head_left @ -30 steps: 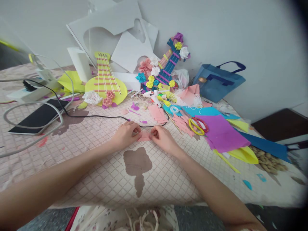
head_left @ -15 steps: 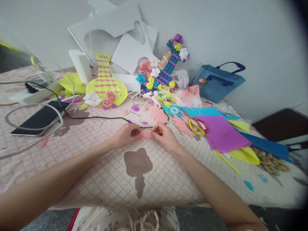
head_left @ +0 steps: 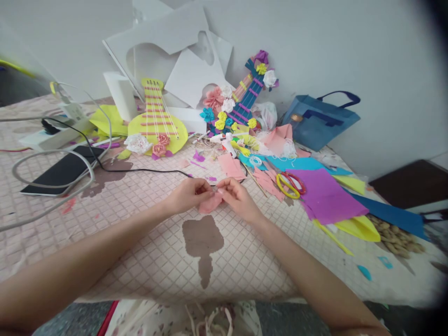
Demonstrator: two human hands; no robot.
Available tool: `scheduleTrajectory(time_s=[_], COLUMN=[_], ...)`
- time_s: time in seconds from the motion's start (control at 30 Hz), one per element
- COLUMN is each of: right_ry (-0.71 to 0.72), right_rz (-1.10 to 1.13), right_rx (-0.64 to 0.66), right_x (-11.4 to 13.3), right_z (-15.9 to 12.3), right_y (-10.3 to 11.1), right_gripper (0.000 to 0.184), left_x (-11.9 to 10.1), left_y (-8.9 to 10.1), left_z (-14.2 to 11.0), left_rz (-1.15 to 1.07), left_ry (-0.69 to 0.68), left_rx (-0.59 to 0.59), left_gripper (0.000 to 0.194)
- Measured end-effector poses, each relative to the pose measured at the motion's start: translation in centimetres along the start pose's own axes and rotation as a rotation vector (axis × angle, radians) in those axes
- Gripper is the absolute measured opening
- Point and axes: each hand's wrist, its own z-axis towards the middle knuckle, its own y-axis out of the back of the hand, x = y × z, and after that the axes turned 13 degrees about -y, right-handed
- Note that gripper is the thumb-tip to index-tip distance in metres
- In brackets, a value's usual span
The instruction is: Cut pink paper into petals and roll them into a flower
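Note:
A small piece of pink crepe paper [head_left: 210, 204] is pinched between my two hands, just above the quilted table cover [head_left: 252, 266]. My left hand [head_left: 187, 196] is closed on its left edge, thumb and fingertips together. On the other side my right hand [head_left: 240, 199] pinches its upper right edge, with fingertips close to those of the left. Part of the paper is hidden behind the fingers. Pink paper pieces [head_left: 231, 167] lie just beyond my right hand, and yellow-and-red scissors [head_left: 287, 185] rest to its right.
Behind stand a yellow paper guitar [head_left: 157, 128] and a blue flower-covered guitar [head_left: 247, 98]. A white glue gun [head_left: 227, 143] lies between them. Purple paper [head_left: 329, 196] and a blue bag [head_left: 320, 121] are at right; a black tablet-like slab [head_left: 63, 170] and looping cables are at left.
My hands have come closer together at the fingertips. The pink paper has turned and now hangs lower, toward me. The whole view has shifted slightly.

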Motion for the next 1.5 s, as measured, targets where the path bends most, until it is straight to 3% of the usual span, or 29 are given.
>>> scheduleTrajectory(time_s=[0.1, 0.2, 0.37, 0.57, 0.7, 0.9, 1.07, 1.23, 1.4, 1.5], right_ry=[-0.148, -0.237, -0.229, -0.161, -0.155, -0.143, -0.119, -0.136, -0.191, -0.156], right_rz=[0.237, 0.327, 0.257, 0.039, 0.026, 0.005, -0.094, -0.082, -0.092, -0.158], right_rx=[0.06, 0.118, 0.085, 0.164, 0.146, 0.057, 0.12, 0.14, 0.164, 0.131], right_x=[0.2, 0.2, -0.2, 0.0, -0.1, -0.4, -0.3, -0.1, -0.1, -0.2], right_z=[-0.2, -0.3, -0.3, -0.3, -0.2, 0.4, 0.4, 0.2, 0.1, 0.1], right_y=[-0.3, -0.6, -0.6, -0.1, 0.4, 1.6, 1.6, 1.4, 1.9, 2.0], right_gripper=[0.019, 0.024, 0.021, 0.01, 0.016, 0.021, 0.019, 0.019, 0.024, 0.023], left_x=[-0.1, -0.5, -0.5, 0.1, -0.3, -0.3, -0.3, 0.5, 0.9, 0.7], left_y=[-0.2, -0.3, -0.5, -0.2, 0.0, 0.0, -0.1, -0.2, 0.0, 0.3], left_z=[0.0, -0.1, -0.2, -0.2, -0.2, -0.2, 0.0, 0.0, -0.1, -0.2], left_rz=[-0.241, -0.459, -0.586, -0.466, -0.261, -0.26, -0.192, -0.109, -0.079, -0.003], left_ry=[0.123, 0.203, 0.241, 0.194, 0.181, 0.286, 0.254, 0.169, 0.176, 0.153], left_rx=[-0.129, -0.235, -0.24, -0.113, -0.13, -0.057, -0.063, -0.009, -0.047, -0.007], left_gripper=[0.021, 0.024, 0.024, 0.025, 0.02, 0.019, 0.032, 0.021, 0.016, 0.012])
